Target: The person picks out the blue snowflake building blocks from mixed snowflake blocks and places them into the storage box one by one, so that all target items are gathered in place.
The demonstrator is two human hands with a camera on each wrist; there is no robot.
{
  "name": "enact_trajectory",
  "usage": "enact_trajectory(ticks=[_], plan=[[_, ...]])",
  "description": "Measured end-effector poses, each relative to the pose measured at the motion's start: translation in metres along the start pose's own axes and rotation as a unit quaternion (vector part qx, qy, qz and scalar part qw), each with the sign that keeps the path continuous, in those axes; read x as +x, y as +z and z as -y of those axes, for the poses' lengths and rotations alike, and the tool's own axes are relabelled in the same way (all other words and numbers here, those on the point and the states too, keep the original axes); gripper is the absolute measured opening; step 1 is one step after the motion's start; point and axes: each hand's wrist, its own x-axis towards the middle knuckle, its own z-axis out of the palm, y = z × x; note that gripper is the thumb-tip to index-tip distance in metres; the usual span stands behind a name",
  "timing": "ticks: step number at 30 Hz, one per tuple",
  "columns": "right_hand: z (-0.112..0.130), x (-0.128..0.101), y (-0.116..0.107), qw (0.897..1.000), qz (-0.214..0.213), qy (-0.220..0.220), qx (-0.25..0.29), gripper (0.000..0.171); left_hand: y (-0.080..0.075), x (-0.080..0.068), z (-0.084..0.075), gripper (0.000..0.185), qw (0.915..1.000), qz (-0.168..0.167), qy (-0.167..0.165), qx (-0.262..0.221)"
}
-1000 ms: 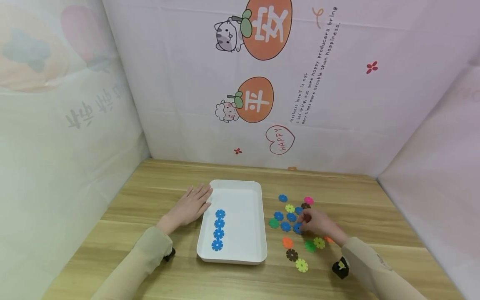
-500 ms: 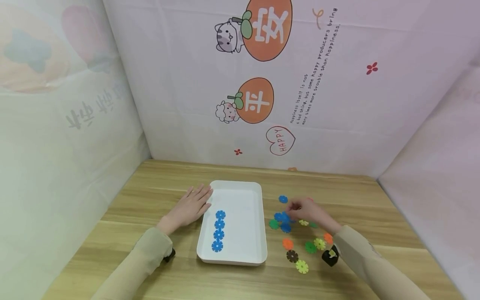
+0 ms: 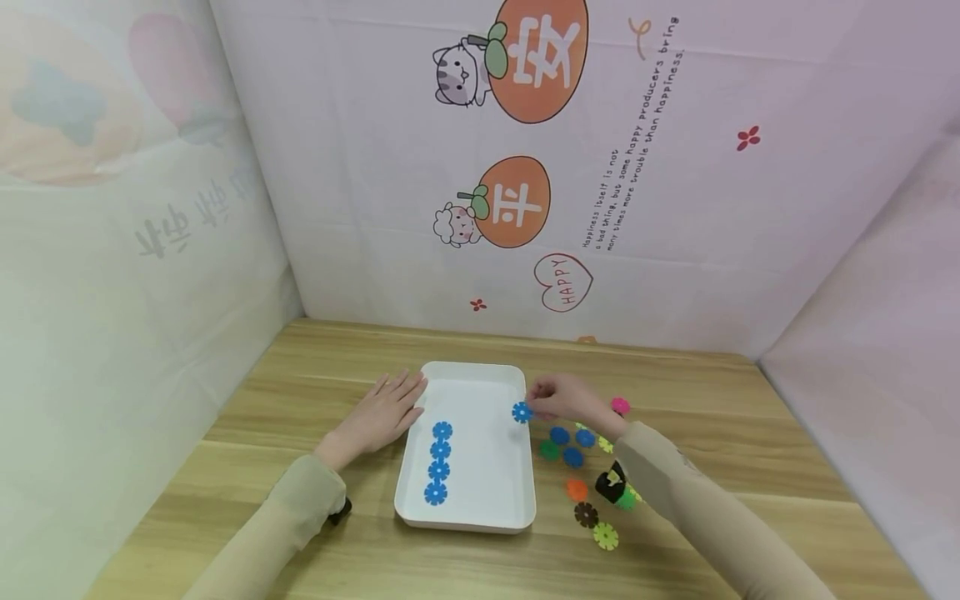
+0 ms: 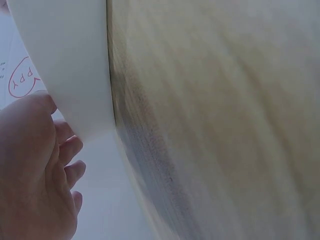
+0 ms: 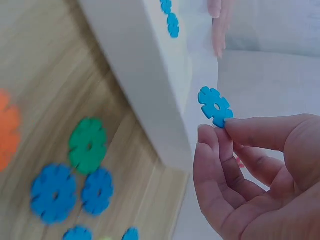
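Note:
My right hand (image 3: 567,398) pinches a blue snowflake disc (image 3: 521,412) between thumb and fingertips, over the right rim of the white tray (image 3: 486,475). The right wrist view shows this notched, flower-shaped disc (image 5: 216,106) with a hole in its middle. Inside the tray, toward its left side, several blue snowflake discs (image 3: 439,450) lie in a line running front to back. My left hand (image 3: 378,422) rests at the tray's left rim with its fingers stretched out. In the left wrist view, the fingers (image 4: 71,150) of that hand lie along the tray's wall (image 4: 75,55).
Right of the tray, loose discs lie on the wooden table (image 3: 360,550): blue (image 3: 573,457), green (image 3: 550,450), orange (image 3: 577,489), brown (image 3: 587,515), yellow (image 3: 606,536) and pink (image 3: 620,405). My right forearm covers part of them. Printed cloth walls (image 3: 360,208) enclose the table.
The right hand has picked up a blue disc from the loose discs and carried it left to the tray's right rim. The left hand has stayed in place.

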Motion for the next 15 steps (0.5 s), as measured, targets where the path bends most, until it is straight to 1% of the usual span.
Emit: enact_trajectory(ticks=[3, 5, 11, 15], plan=[[0.010, 0.011, 0.007, 1.000, 0.008, 0.004, 0.010, 0.012, -0.001, 0.000, -0.001, 0.057, 1.0000, -0.001, 0.001, 0.001], [0.017, 0.019, 0.013, 1.000, 0.011, -0.002, 0.017, 0.012, -0.001, 0.000, -0.001, 0.057, 1.0000, -0.001, 0.000, 0.003], [0.032, 0.041, 0.033, 1.000, -0.001, -0.003, 0.015, 0.011, -0.001, -0.001, -0.001, 0.057, 1.0000, -0.001, -0.003, 0.003], [0.038, 0.055, 0.045, 1.000, 0.002, -0.002, 0.020, 0.011, 0.001, -0.001, 0.000, 0.057, 1.0000, 0.003, -0.008, 0.003]])
